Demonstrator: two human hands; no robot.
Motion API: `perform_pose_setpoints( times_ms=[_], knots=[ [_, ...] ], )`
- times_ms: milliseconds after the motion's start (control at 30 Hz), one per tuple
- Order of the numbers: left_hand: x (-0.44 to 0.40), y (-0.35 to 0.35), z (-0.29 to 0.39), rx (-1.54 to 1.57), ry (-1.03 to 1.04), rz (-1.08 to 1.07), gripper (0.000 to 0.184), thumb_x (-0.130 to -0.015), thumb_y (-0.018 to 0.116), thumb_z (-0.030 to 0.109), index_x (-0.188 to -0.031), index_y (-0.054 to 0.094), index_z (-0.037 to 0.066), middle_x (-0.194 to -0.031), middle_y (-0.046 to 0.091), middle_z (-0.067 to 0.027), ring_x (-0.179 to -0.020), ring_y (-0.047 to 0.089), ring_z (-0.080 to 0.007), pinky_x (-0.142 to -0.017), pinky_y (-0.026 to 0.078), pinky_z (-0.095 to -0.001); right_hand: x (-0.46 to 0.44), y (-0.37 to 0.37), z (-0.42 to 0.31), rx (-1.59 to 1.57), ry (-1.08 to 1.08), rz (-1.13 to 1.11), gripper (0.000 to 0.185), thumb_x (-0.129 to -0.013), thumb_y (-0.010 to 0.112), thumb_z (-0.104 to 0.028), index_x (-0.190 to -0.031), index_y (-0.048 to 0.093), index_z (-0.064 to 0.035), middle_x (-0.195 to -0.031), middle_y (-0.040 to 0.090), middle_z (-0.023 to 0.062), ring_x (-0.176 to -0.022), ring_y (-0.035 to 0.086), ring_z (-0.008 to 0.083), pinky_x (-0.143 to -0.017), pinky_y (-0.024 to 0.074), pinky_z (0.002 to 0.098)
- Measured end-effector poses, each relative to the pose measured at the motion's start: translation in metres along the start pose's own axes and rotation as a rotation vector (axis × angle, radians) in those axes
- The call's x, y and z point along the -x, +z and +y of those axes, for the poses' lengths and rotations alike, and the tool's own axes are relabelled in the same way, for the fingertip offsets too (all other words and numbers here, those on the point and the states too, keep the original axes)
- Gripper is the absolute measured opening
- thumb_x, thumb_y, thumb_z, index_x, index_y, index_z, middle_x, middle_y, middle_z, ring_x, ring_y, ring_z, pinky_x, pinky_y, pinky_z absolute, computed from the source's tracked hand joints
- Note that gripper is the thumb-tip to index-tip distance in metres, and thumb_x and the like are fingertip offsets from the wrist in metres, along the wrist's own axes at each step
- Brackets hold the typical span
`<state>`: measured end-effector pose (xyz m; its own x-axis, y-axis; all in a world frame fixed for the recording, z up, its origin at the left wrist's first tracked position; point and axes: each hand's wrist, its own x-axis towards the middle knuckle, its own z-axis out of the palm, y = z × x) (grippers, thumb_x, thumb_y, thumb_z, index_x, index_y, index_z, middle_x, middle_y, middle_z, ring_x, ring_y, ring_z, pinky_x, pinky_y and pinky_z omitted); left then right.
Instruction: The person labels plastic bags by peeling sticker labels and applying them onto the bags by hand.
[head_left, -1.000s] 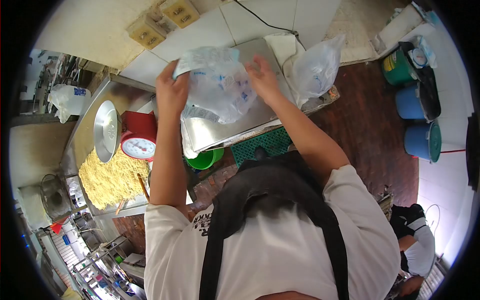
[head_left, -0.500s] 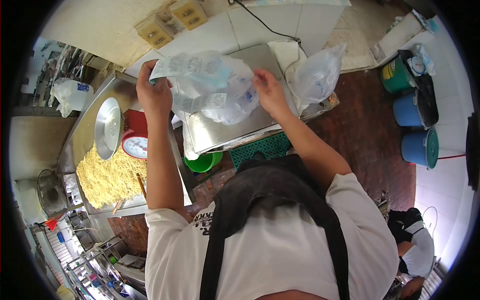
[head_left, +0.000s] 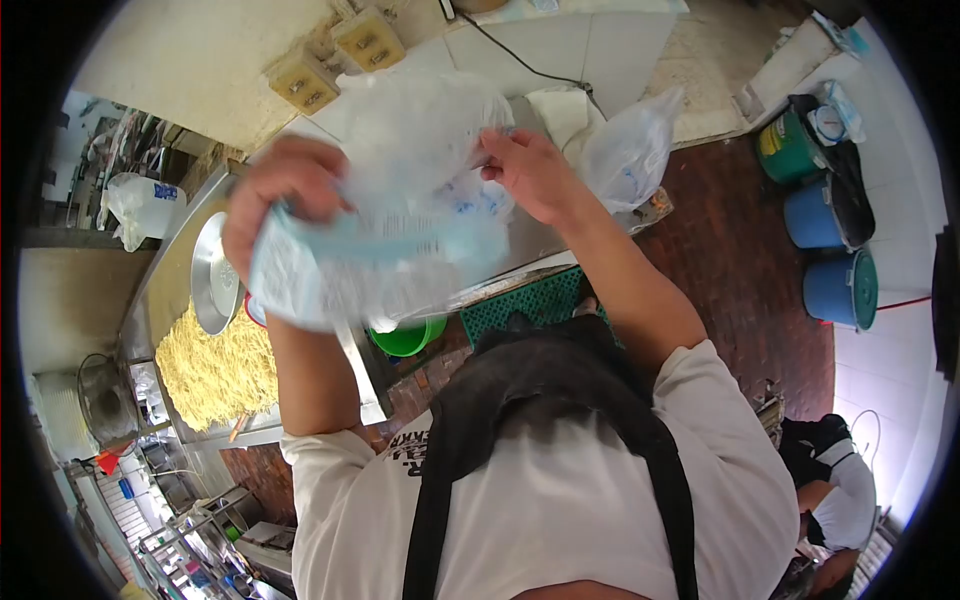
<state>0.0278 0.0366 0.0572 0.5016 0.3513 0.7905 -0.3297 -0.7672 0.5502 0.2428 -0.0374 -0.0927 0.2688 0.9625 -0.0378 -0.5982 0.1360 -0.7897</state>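
My left hand (head_left: 288, 195), smeared by motion, is closed on a pale blue printed plastic wrapper (head_left: 370, 260) that hangs blurred below it. My right hand (head_left: 530, 175) pinches the edge of a clear plastic bag (head_left: 425, 120) between thumb and fingers. The bag spreads between both hands, above the steel work table (head_left: 545, 240). Blue print shows through it near my right fingers. To the right of my right hand stands another clear plastic bag (head_left: 630, 155), bulging, with its contents hard to make out.
Left of me, yellow noodles (head_left: 215, 370) lie heaped on a metal table beside a scale's round pan (head_left: 213, 275). A green bucket (head_left: 408, 338) and green crate (head_left: 525, 305) sit below the work table. Lidded bins (head_left: 835, 290) line the right wall. Another person (head_left: 835, 480) is at lower right.
My left hand has moved toward me and left, swinging the printed wrapper down over the scale's dial. The clear bag has been raised and spread, and my right hand has shifted slightly.
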Motion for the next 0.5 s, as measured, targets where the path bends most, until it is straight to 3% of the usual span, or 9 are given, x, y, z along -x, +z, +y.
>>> perform_pose_setpoints(
  times_ms=[67, 133, 167, 200, 267, 333, 367, 500],
  knots=[
    [-0.004, 0.001, 0.013, 0.165, 0.131, -0.320, 0.030, -0.091, 0.065, 0.030, -0.087, 0.063, 0.001, -0.092, 0.065, -0.0198, -0.056, 0.054, -0.0143, -0.055, 0.048, -0.0250, 0.013, 0.013, -0.020, -0.262, -0.077, -0.061, 0.021, -0.096, 0.061, -0.021, -0.107, 0.067, -0.0038, -0.104, 0.065, 0.0053, -0.089, 0.060, 0.0135, -0.078, 0.0480, 0.0301],
    [0.001, 0.002, 0.019, 0.401, 0.080, -0.304, 0.040, -0.097, 0.058, 0.039, -0.103, 0.062, 0.000, -0.102, 0.064, -0.0196, -0.053, 0.048, -0.0114, -0.054, 0.048, -0.0282, 0.038, 0.016, -0.047, -0.252, 0.032, 0.096, 0.016, -0.096, 0.059, -0.016, -0.106, 0.066, -0.0048, -0.100, 0.062, 0.0040, -0.083, 0.058, 0.0126, -0.077, 0.0479, 0.0285],
    [0.016, 0.006, 0.011, 0.541, 0.008, -0.124, 0.043, -0.100, 0.053, 0.041, -0.112, 0.061, 0.001, -0.111, 0.063, -0.0186, -0.052, 0.044, -0.0096, -0.054, 0.048, -0.0315, 0.051, 0.014, -0.060, -0.250, 0.085, 0.178, 0.014, -0.095, 0.059, -0.013, -0.105, 0.065, -0.0053, -0.099, 0.061, 0.0033, -0.081, 0.056, 0.0121, -0.077, 0.0478, 0.0277],
    [0.025, 0.021, 0.010, 0.339, -0.208, 0.204, 0.050, -0.100, 0.050, 0.043, -0.123, 0.056, -0.001, -0.128, 0.058, -0.0171, -0.052, 0.041, -0.0066, -0.056, 0.047, -0.0271, 0.065, 0.007, -0.068, -0.246, 0.094, 0.221, 0.014, -0.095, 0.059, -0.013, -0.105, 0.065, -0.0053, -0.098, 0.061, 0.0032, -0.080, 0.056, 0.0121, -0.077, 0.0479, 0.0277],
    [0.028, 0.077, 0.013, 0.259, -0.624, 0.401, 0.059, -0.099, 0.052, 0.045, -0.132, 0.050, -0.003, -0.125, 0.060, -0.0138, -0.056, 0.045, -0.0056, -0.054, 0.041, -0.0222, 0.089, -0.013, -0.080, -0.243, 0.106, 0.303, 0.013, -0.095, 0.059, -0.013, -0.104, 0.065, -0.0054, -0.098, 0.061, 0.0031, -0.080, 0.056, 0.0122, -0.076, 0.0479, 0.0276],
    [0.059, 0.113, 0.008, 0.147, -1.260, 0.205, 0.047, -0.096, 0.058, 0.048, -0.113, 0.058, 0.004, -0.079, 0.056, 0.0008, -0.061, 0.046, -0.0073, -0.056, 0.037, -0.0244, 0.111, -0.036, -0.083, -0.239, 0.063, 0.347, 0.013, -0.095, 0.059, -0.013, -0.104, 0.065, -0.0055, -0.097, 0.061, 0.0029, -0.080, 0.056, 0.0122, -0.076, 0.0480, 0.0276],
    [0.083, 0.131, -0.020, 0.630, -1.196, 0.092, 0.042, -0.091, 0.067, 0.046, -0.102, 0.058, 0.006, -0.079, 0.056, 0.0013, -0.064, 0.049, -0.0085, -0.056, 0.037, -0.0246, 0.121, -0.047, -0.085, -0.233, 0.043, 0.368, 0.013, -0.095, 0.059, -0.013, -0.104, 0.065, -0.0055, -0.097, 0.061, 0.0029, -0.080, 0.056, 0.0122, -0.076, 0.0480, 0.0275],
    [0.077, 0.174, -0.033, 0.997, -1.049, -0.018, 0.050, -0.081, 0.076, 0.049, -0.099, 0.060, 0.005, -0.073, 0.057, 0.0005, -0.057, 0.047, -0.0095, -0.058, 0.041, -0.0250, 0.138, -0.095, -0.097, -0.209, -0.045, 0.450, 0.012, -0.095, 0.059, -0.013, -0.103, 0.064, -0.0057, -0.096, 0.060, 0.0026, -0.079, 0.056, 0.0122, -0.076, 0.0481, 0.0274]
  ],
)
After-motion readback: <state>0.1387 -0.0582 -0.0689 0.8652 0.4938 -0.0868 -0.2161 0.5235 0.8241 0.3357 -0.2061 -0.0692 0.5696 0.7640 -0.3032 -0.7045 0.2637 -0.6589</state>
